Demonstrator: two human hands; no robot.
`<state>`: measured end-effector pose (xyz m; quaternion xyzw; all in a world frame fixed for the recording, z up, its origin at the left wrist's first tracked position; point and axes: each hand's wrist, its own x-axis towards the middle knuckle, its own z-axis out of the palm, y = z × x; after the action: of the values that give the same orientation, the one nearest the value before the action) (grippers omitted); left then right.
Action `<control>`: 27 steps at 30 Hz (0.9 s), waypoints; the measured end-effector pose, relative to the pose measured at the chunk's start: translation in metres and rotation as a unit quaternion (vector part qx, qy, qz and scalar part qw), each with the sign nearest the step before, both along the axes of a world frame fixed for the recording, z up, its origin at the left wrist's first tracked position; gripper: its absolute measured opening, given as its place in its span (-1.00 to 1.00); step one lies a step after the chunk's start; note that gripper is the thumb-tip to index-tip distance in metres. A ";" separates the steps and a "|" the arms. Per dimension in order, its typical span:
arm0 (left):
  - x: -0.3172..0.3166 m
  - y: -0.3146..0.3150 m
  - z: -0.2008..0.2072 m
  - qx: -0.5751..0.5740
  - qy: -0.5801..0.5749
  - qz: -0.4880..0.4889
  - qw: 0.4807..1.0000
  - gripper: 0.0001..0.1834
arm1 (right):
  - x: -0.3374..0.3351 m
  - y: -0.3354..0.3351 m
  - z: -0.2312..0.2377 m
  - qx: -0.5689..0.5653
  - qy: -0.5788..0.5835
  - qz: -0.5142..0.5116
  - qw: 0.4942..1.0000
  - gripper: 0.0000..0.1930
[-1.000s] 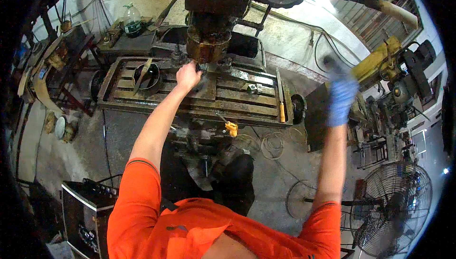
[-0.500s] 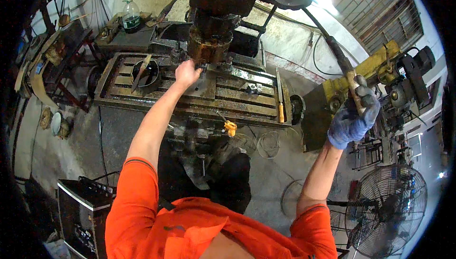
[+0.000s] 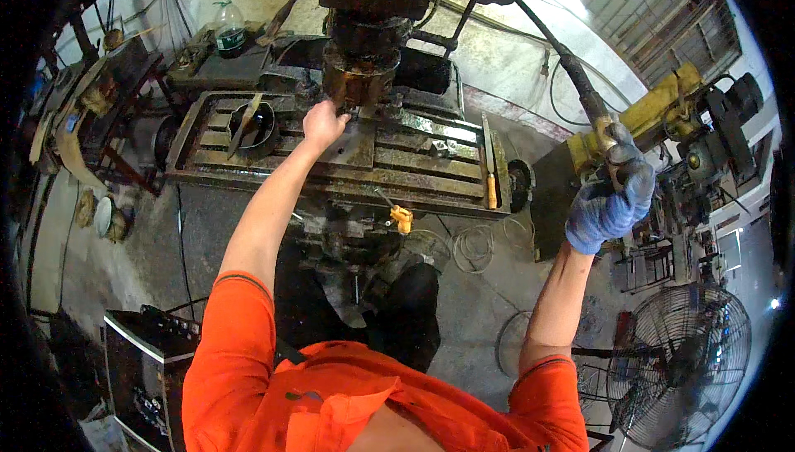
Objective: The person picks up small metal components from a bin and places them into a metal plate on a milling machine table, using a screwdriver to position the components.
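My bare left hand is closed at the machine table, just below the dark, rust-stained spindle head. Whatever its fingers hold is hidden from view. My right hand, in a blue-grey knit glove, is wrapped round the worn end of a long lever handle. That lever runs down to the right from the upper part of the machine. Under the spindle lies the slotted metal machine table, wet and grimy. A small metal block rests on it to the right of my left hand.
On the table's left stands a dark pot with a brush-like stick across it. A file with a yellow handle lies at the right end. A yellow-handled crank sticks out in front. A fan stands at lower right.
The whole view has shifted slightly. My right hand and the lever end appear a little further left; my left hand stays below the spindle, still closed.
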<state>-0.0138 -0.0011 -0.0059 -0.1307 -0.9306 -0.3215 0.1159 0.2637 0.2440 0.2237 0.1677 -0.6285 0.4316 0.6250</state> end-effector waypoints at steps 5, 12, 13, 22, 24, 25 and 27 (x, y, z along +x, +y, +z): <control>0.003 -0.007 0.002 -0.004 0.002 -0.004 1.000 -0.65 | 0.000 -0.012 0.004 0.002 -0.020 -0.058 0.998 -0.70; 0.054 -0.086 0.045 -0.003 0.117 -0.047 0.992 -0.61 | 0.008 -0.007 0.005 0.042 -0.045 -0.184 0.981 -0.72; 0.069 -0.106 0.056 0.011 0.165 -0.009 0.986 -0.63 | 0.008 -0.006 0.001 0.061 -0.036 -0.205 0.976 -0.72; 0.067 -0.214 0.022 -0.223 0.107 0.003 0.969 -0.48 | 0.002 -0.016 0.006 -0.014 -0.024 -0.077 0.997 -0.73; 0.056 -0.223 0.013 -0.215 0.124 -0.024 0.968 -0.49 | 0.005 -0.010 0.005 -0.016 -0.047 -0.142 0.989 -0.74; 0.056 -0.221 0.018 -0.226 0.135 -0.008 0.965 -0.59 | 0.005 -0.006 0.003 -0.020 -0.046 -0.151 0.987 -0.74; 0.058 -0.213 0.021 0.052 0.046 0.001 0.998 -0.65 | 0.004 0.000 0.002 -0.034 -0.020 -0.158 0.987 -0.76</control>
<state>0.0442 -0.2138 0.0156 -0.1382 -0.9067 -0.3626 0.1651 0.2677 0.2444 0.2253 0.0365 -0.6448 0.3518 0.6776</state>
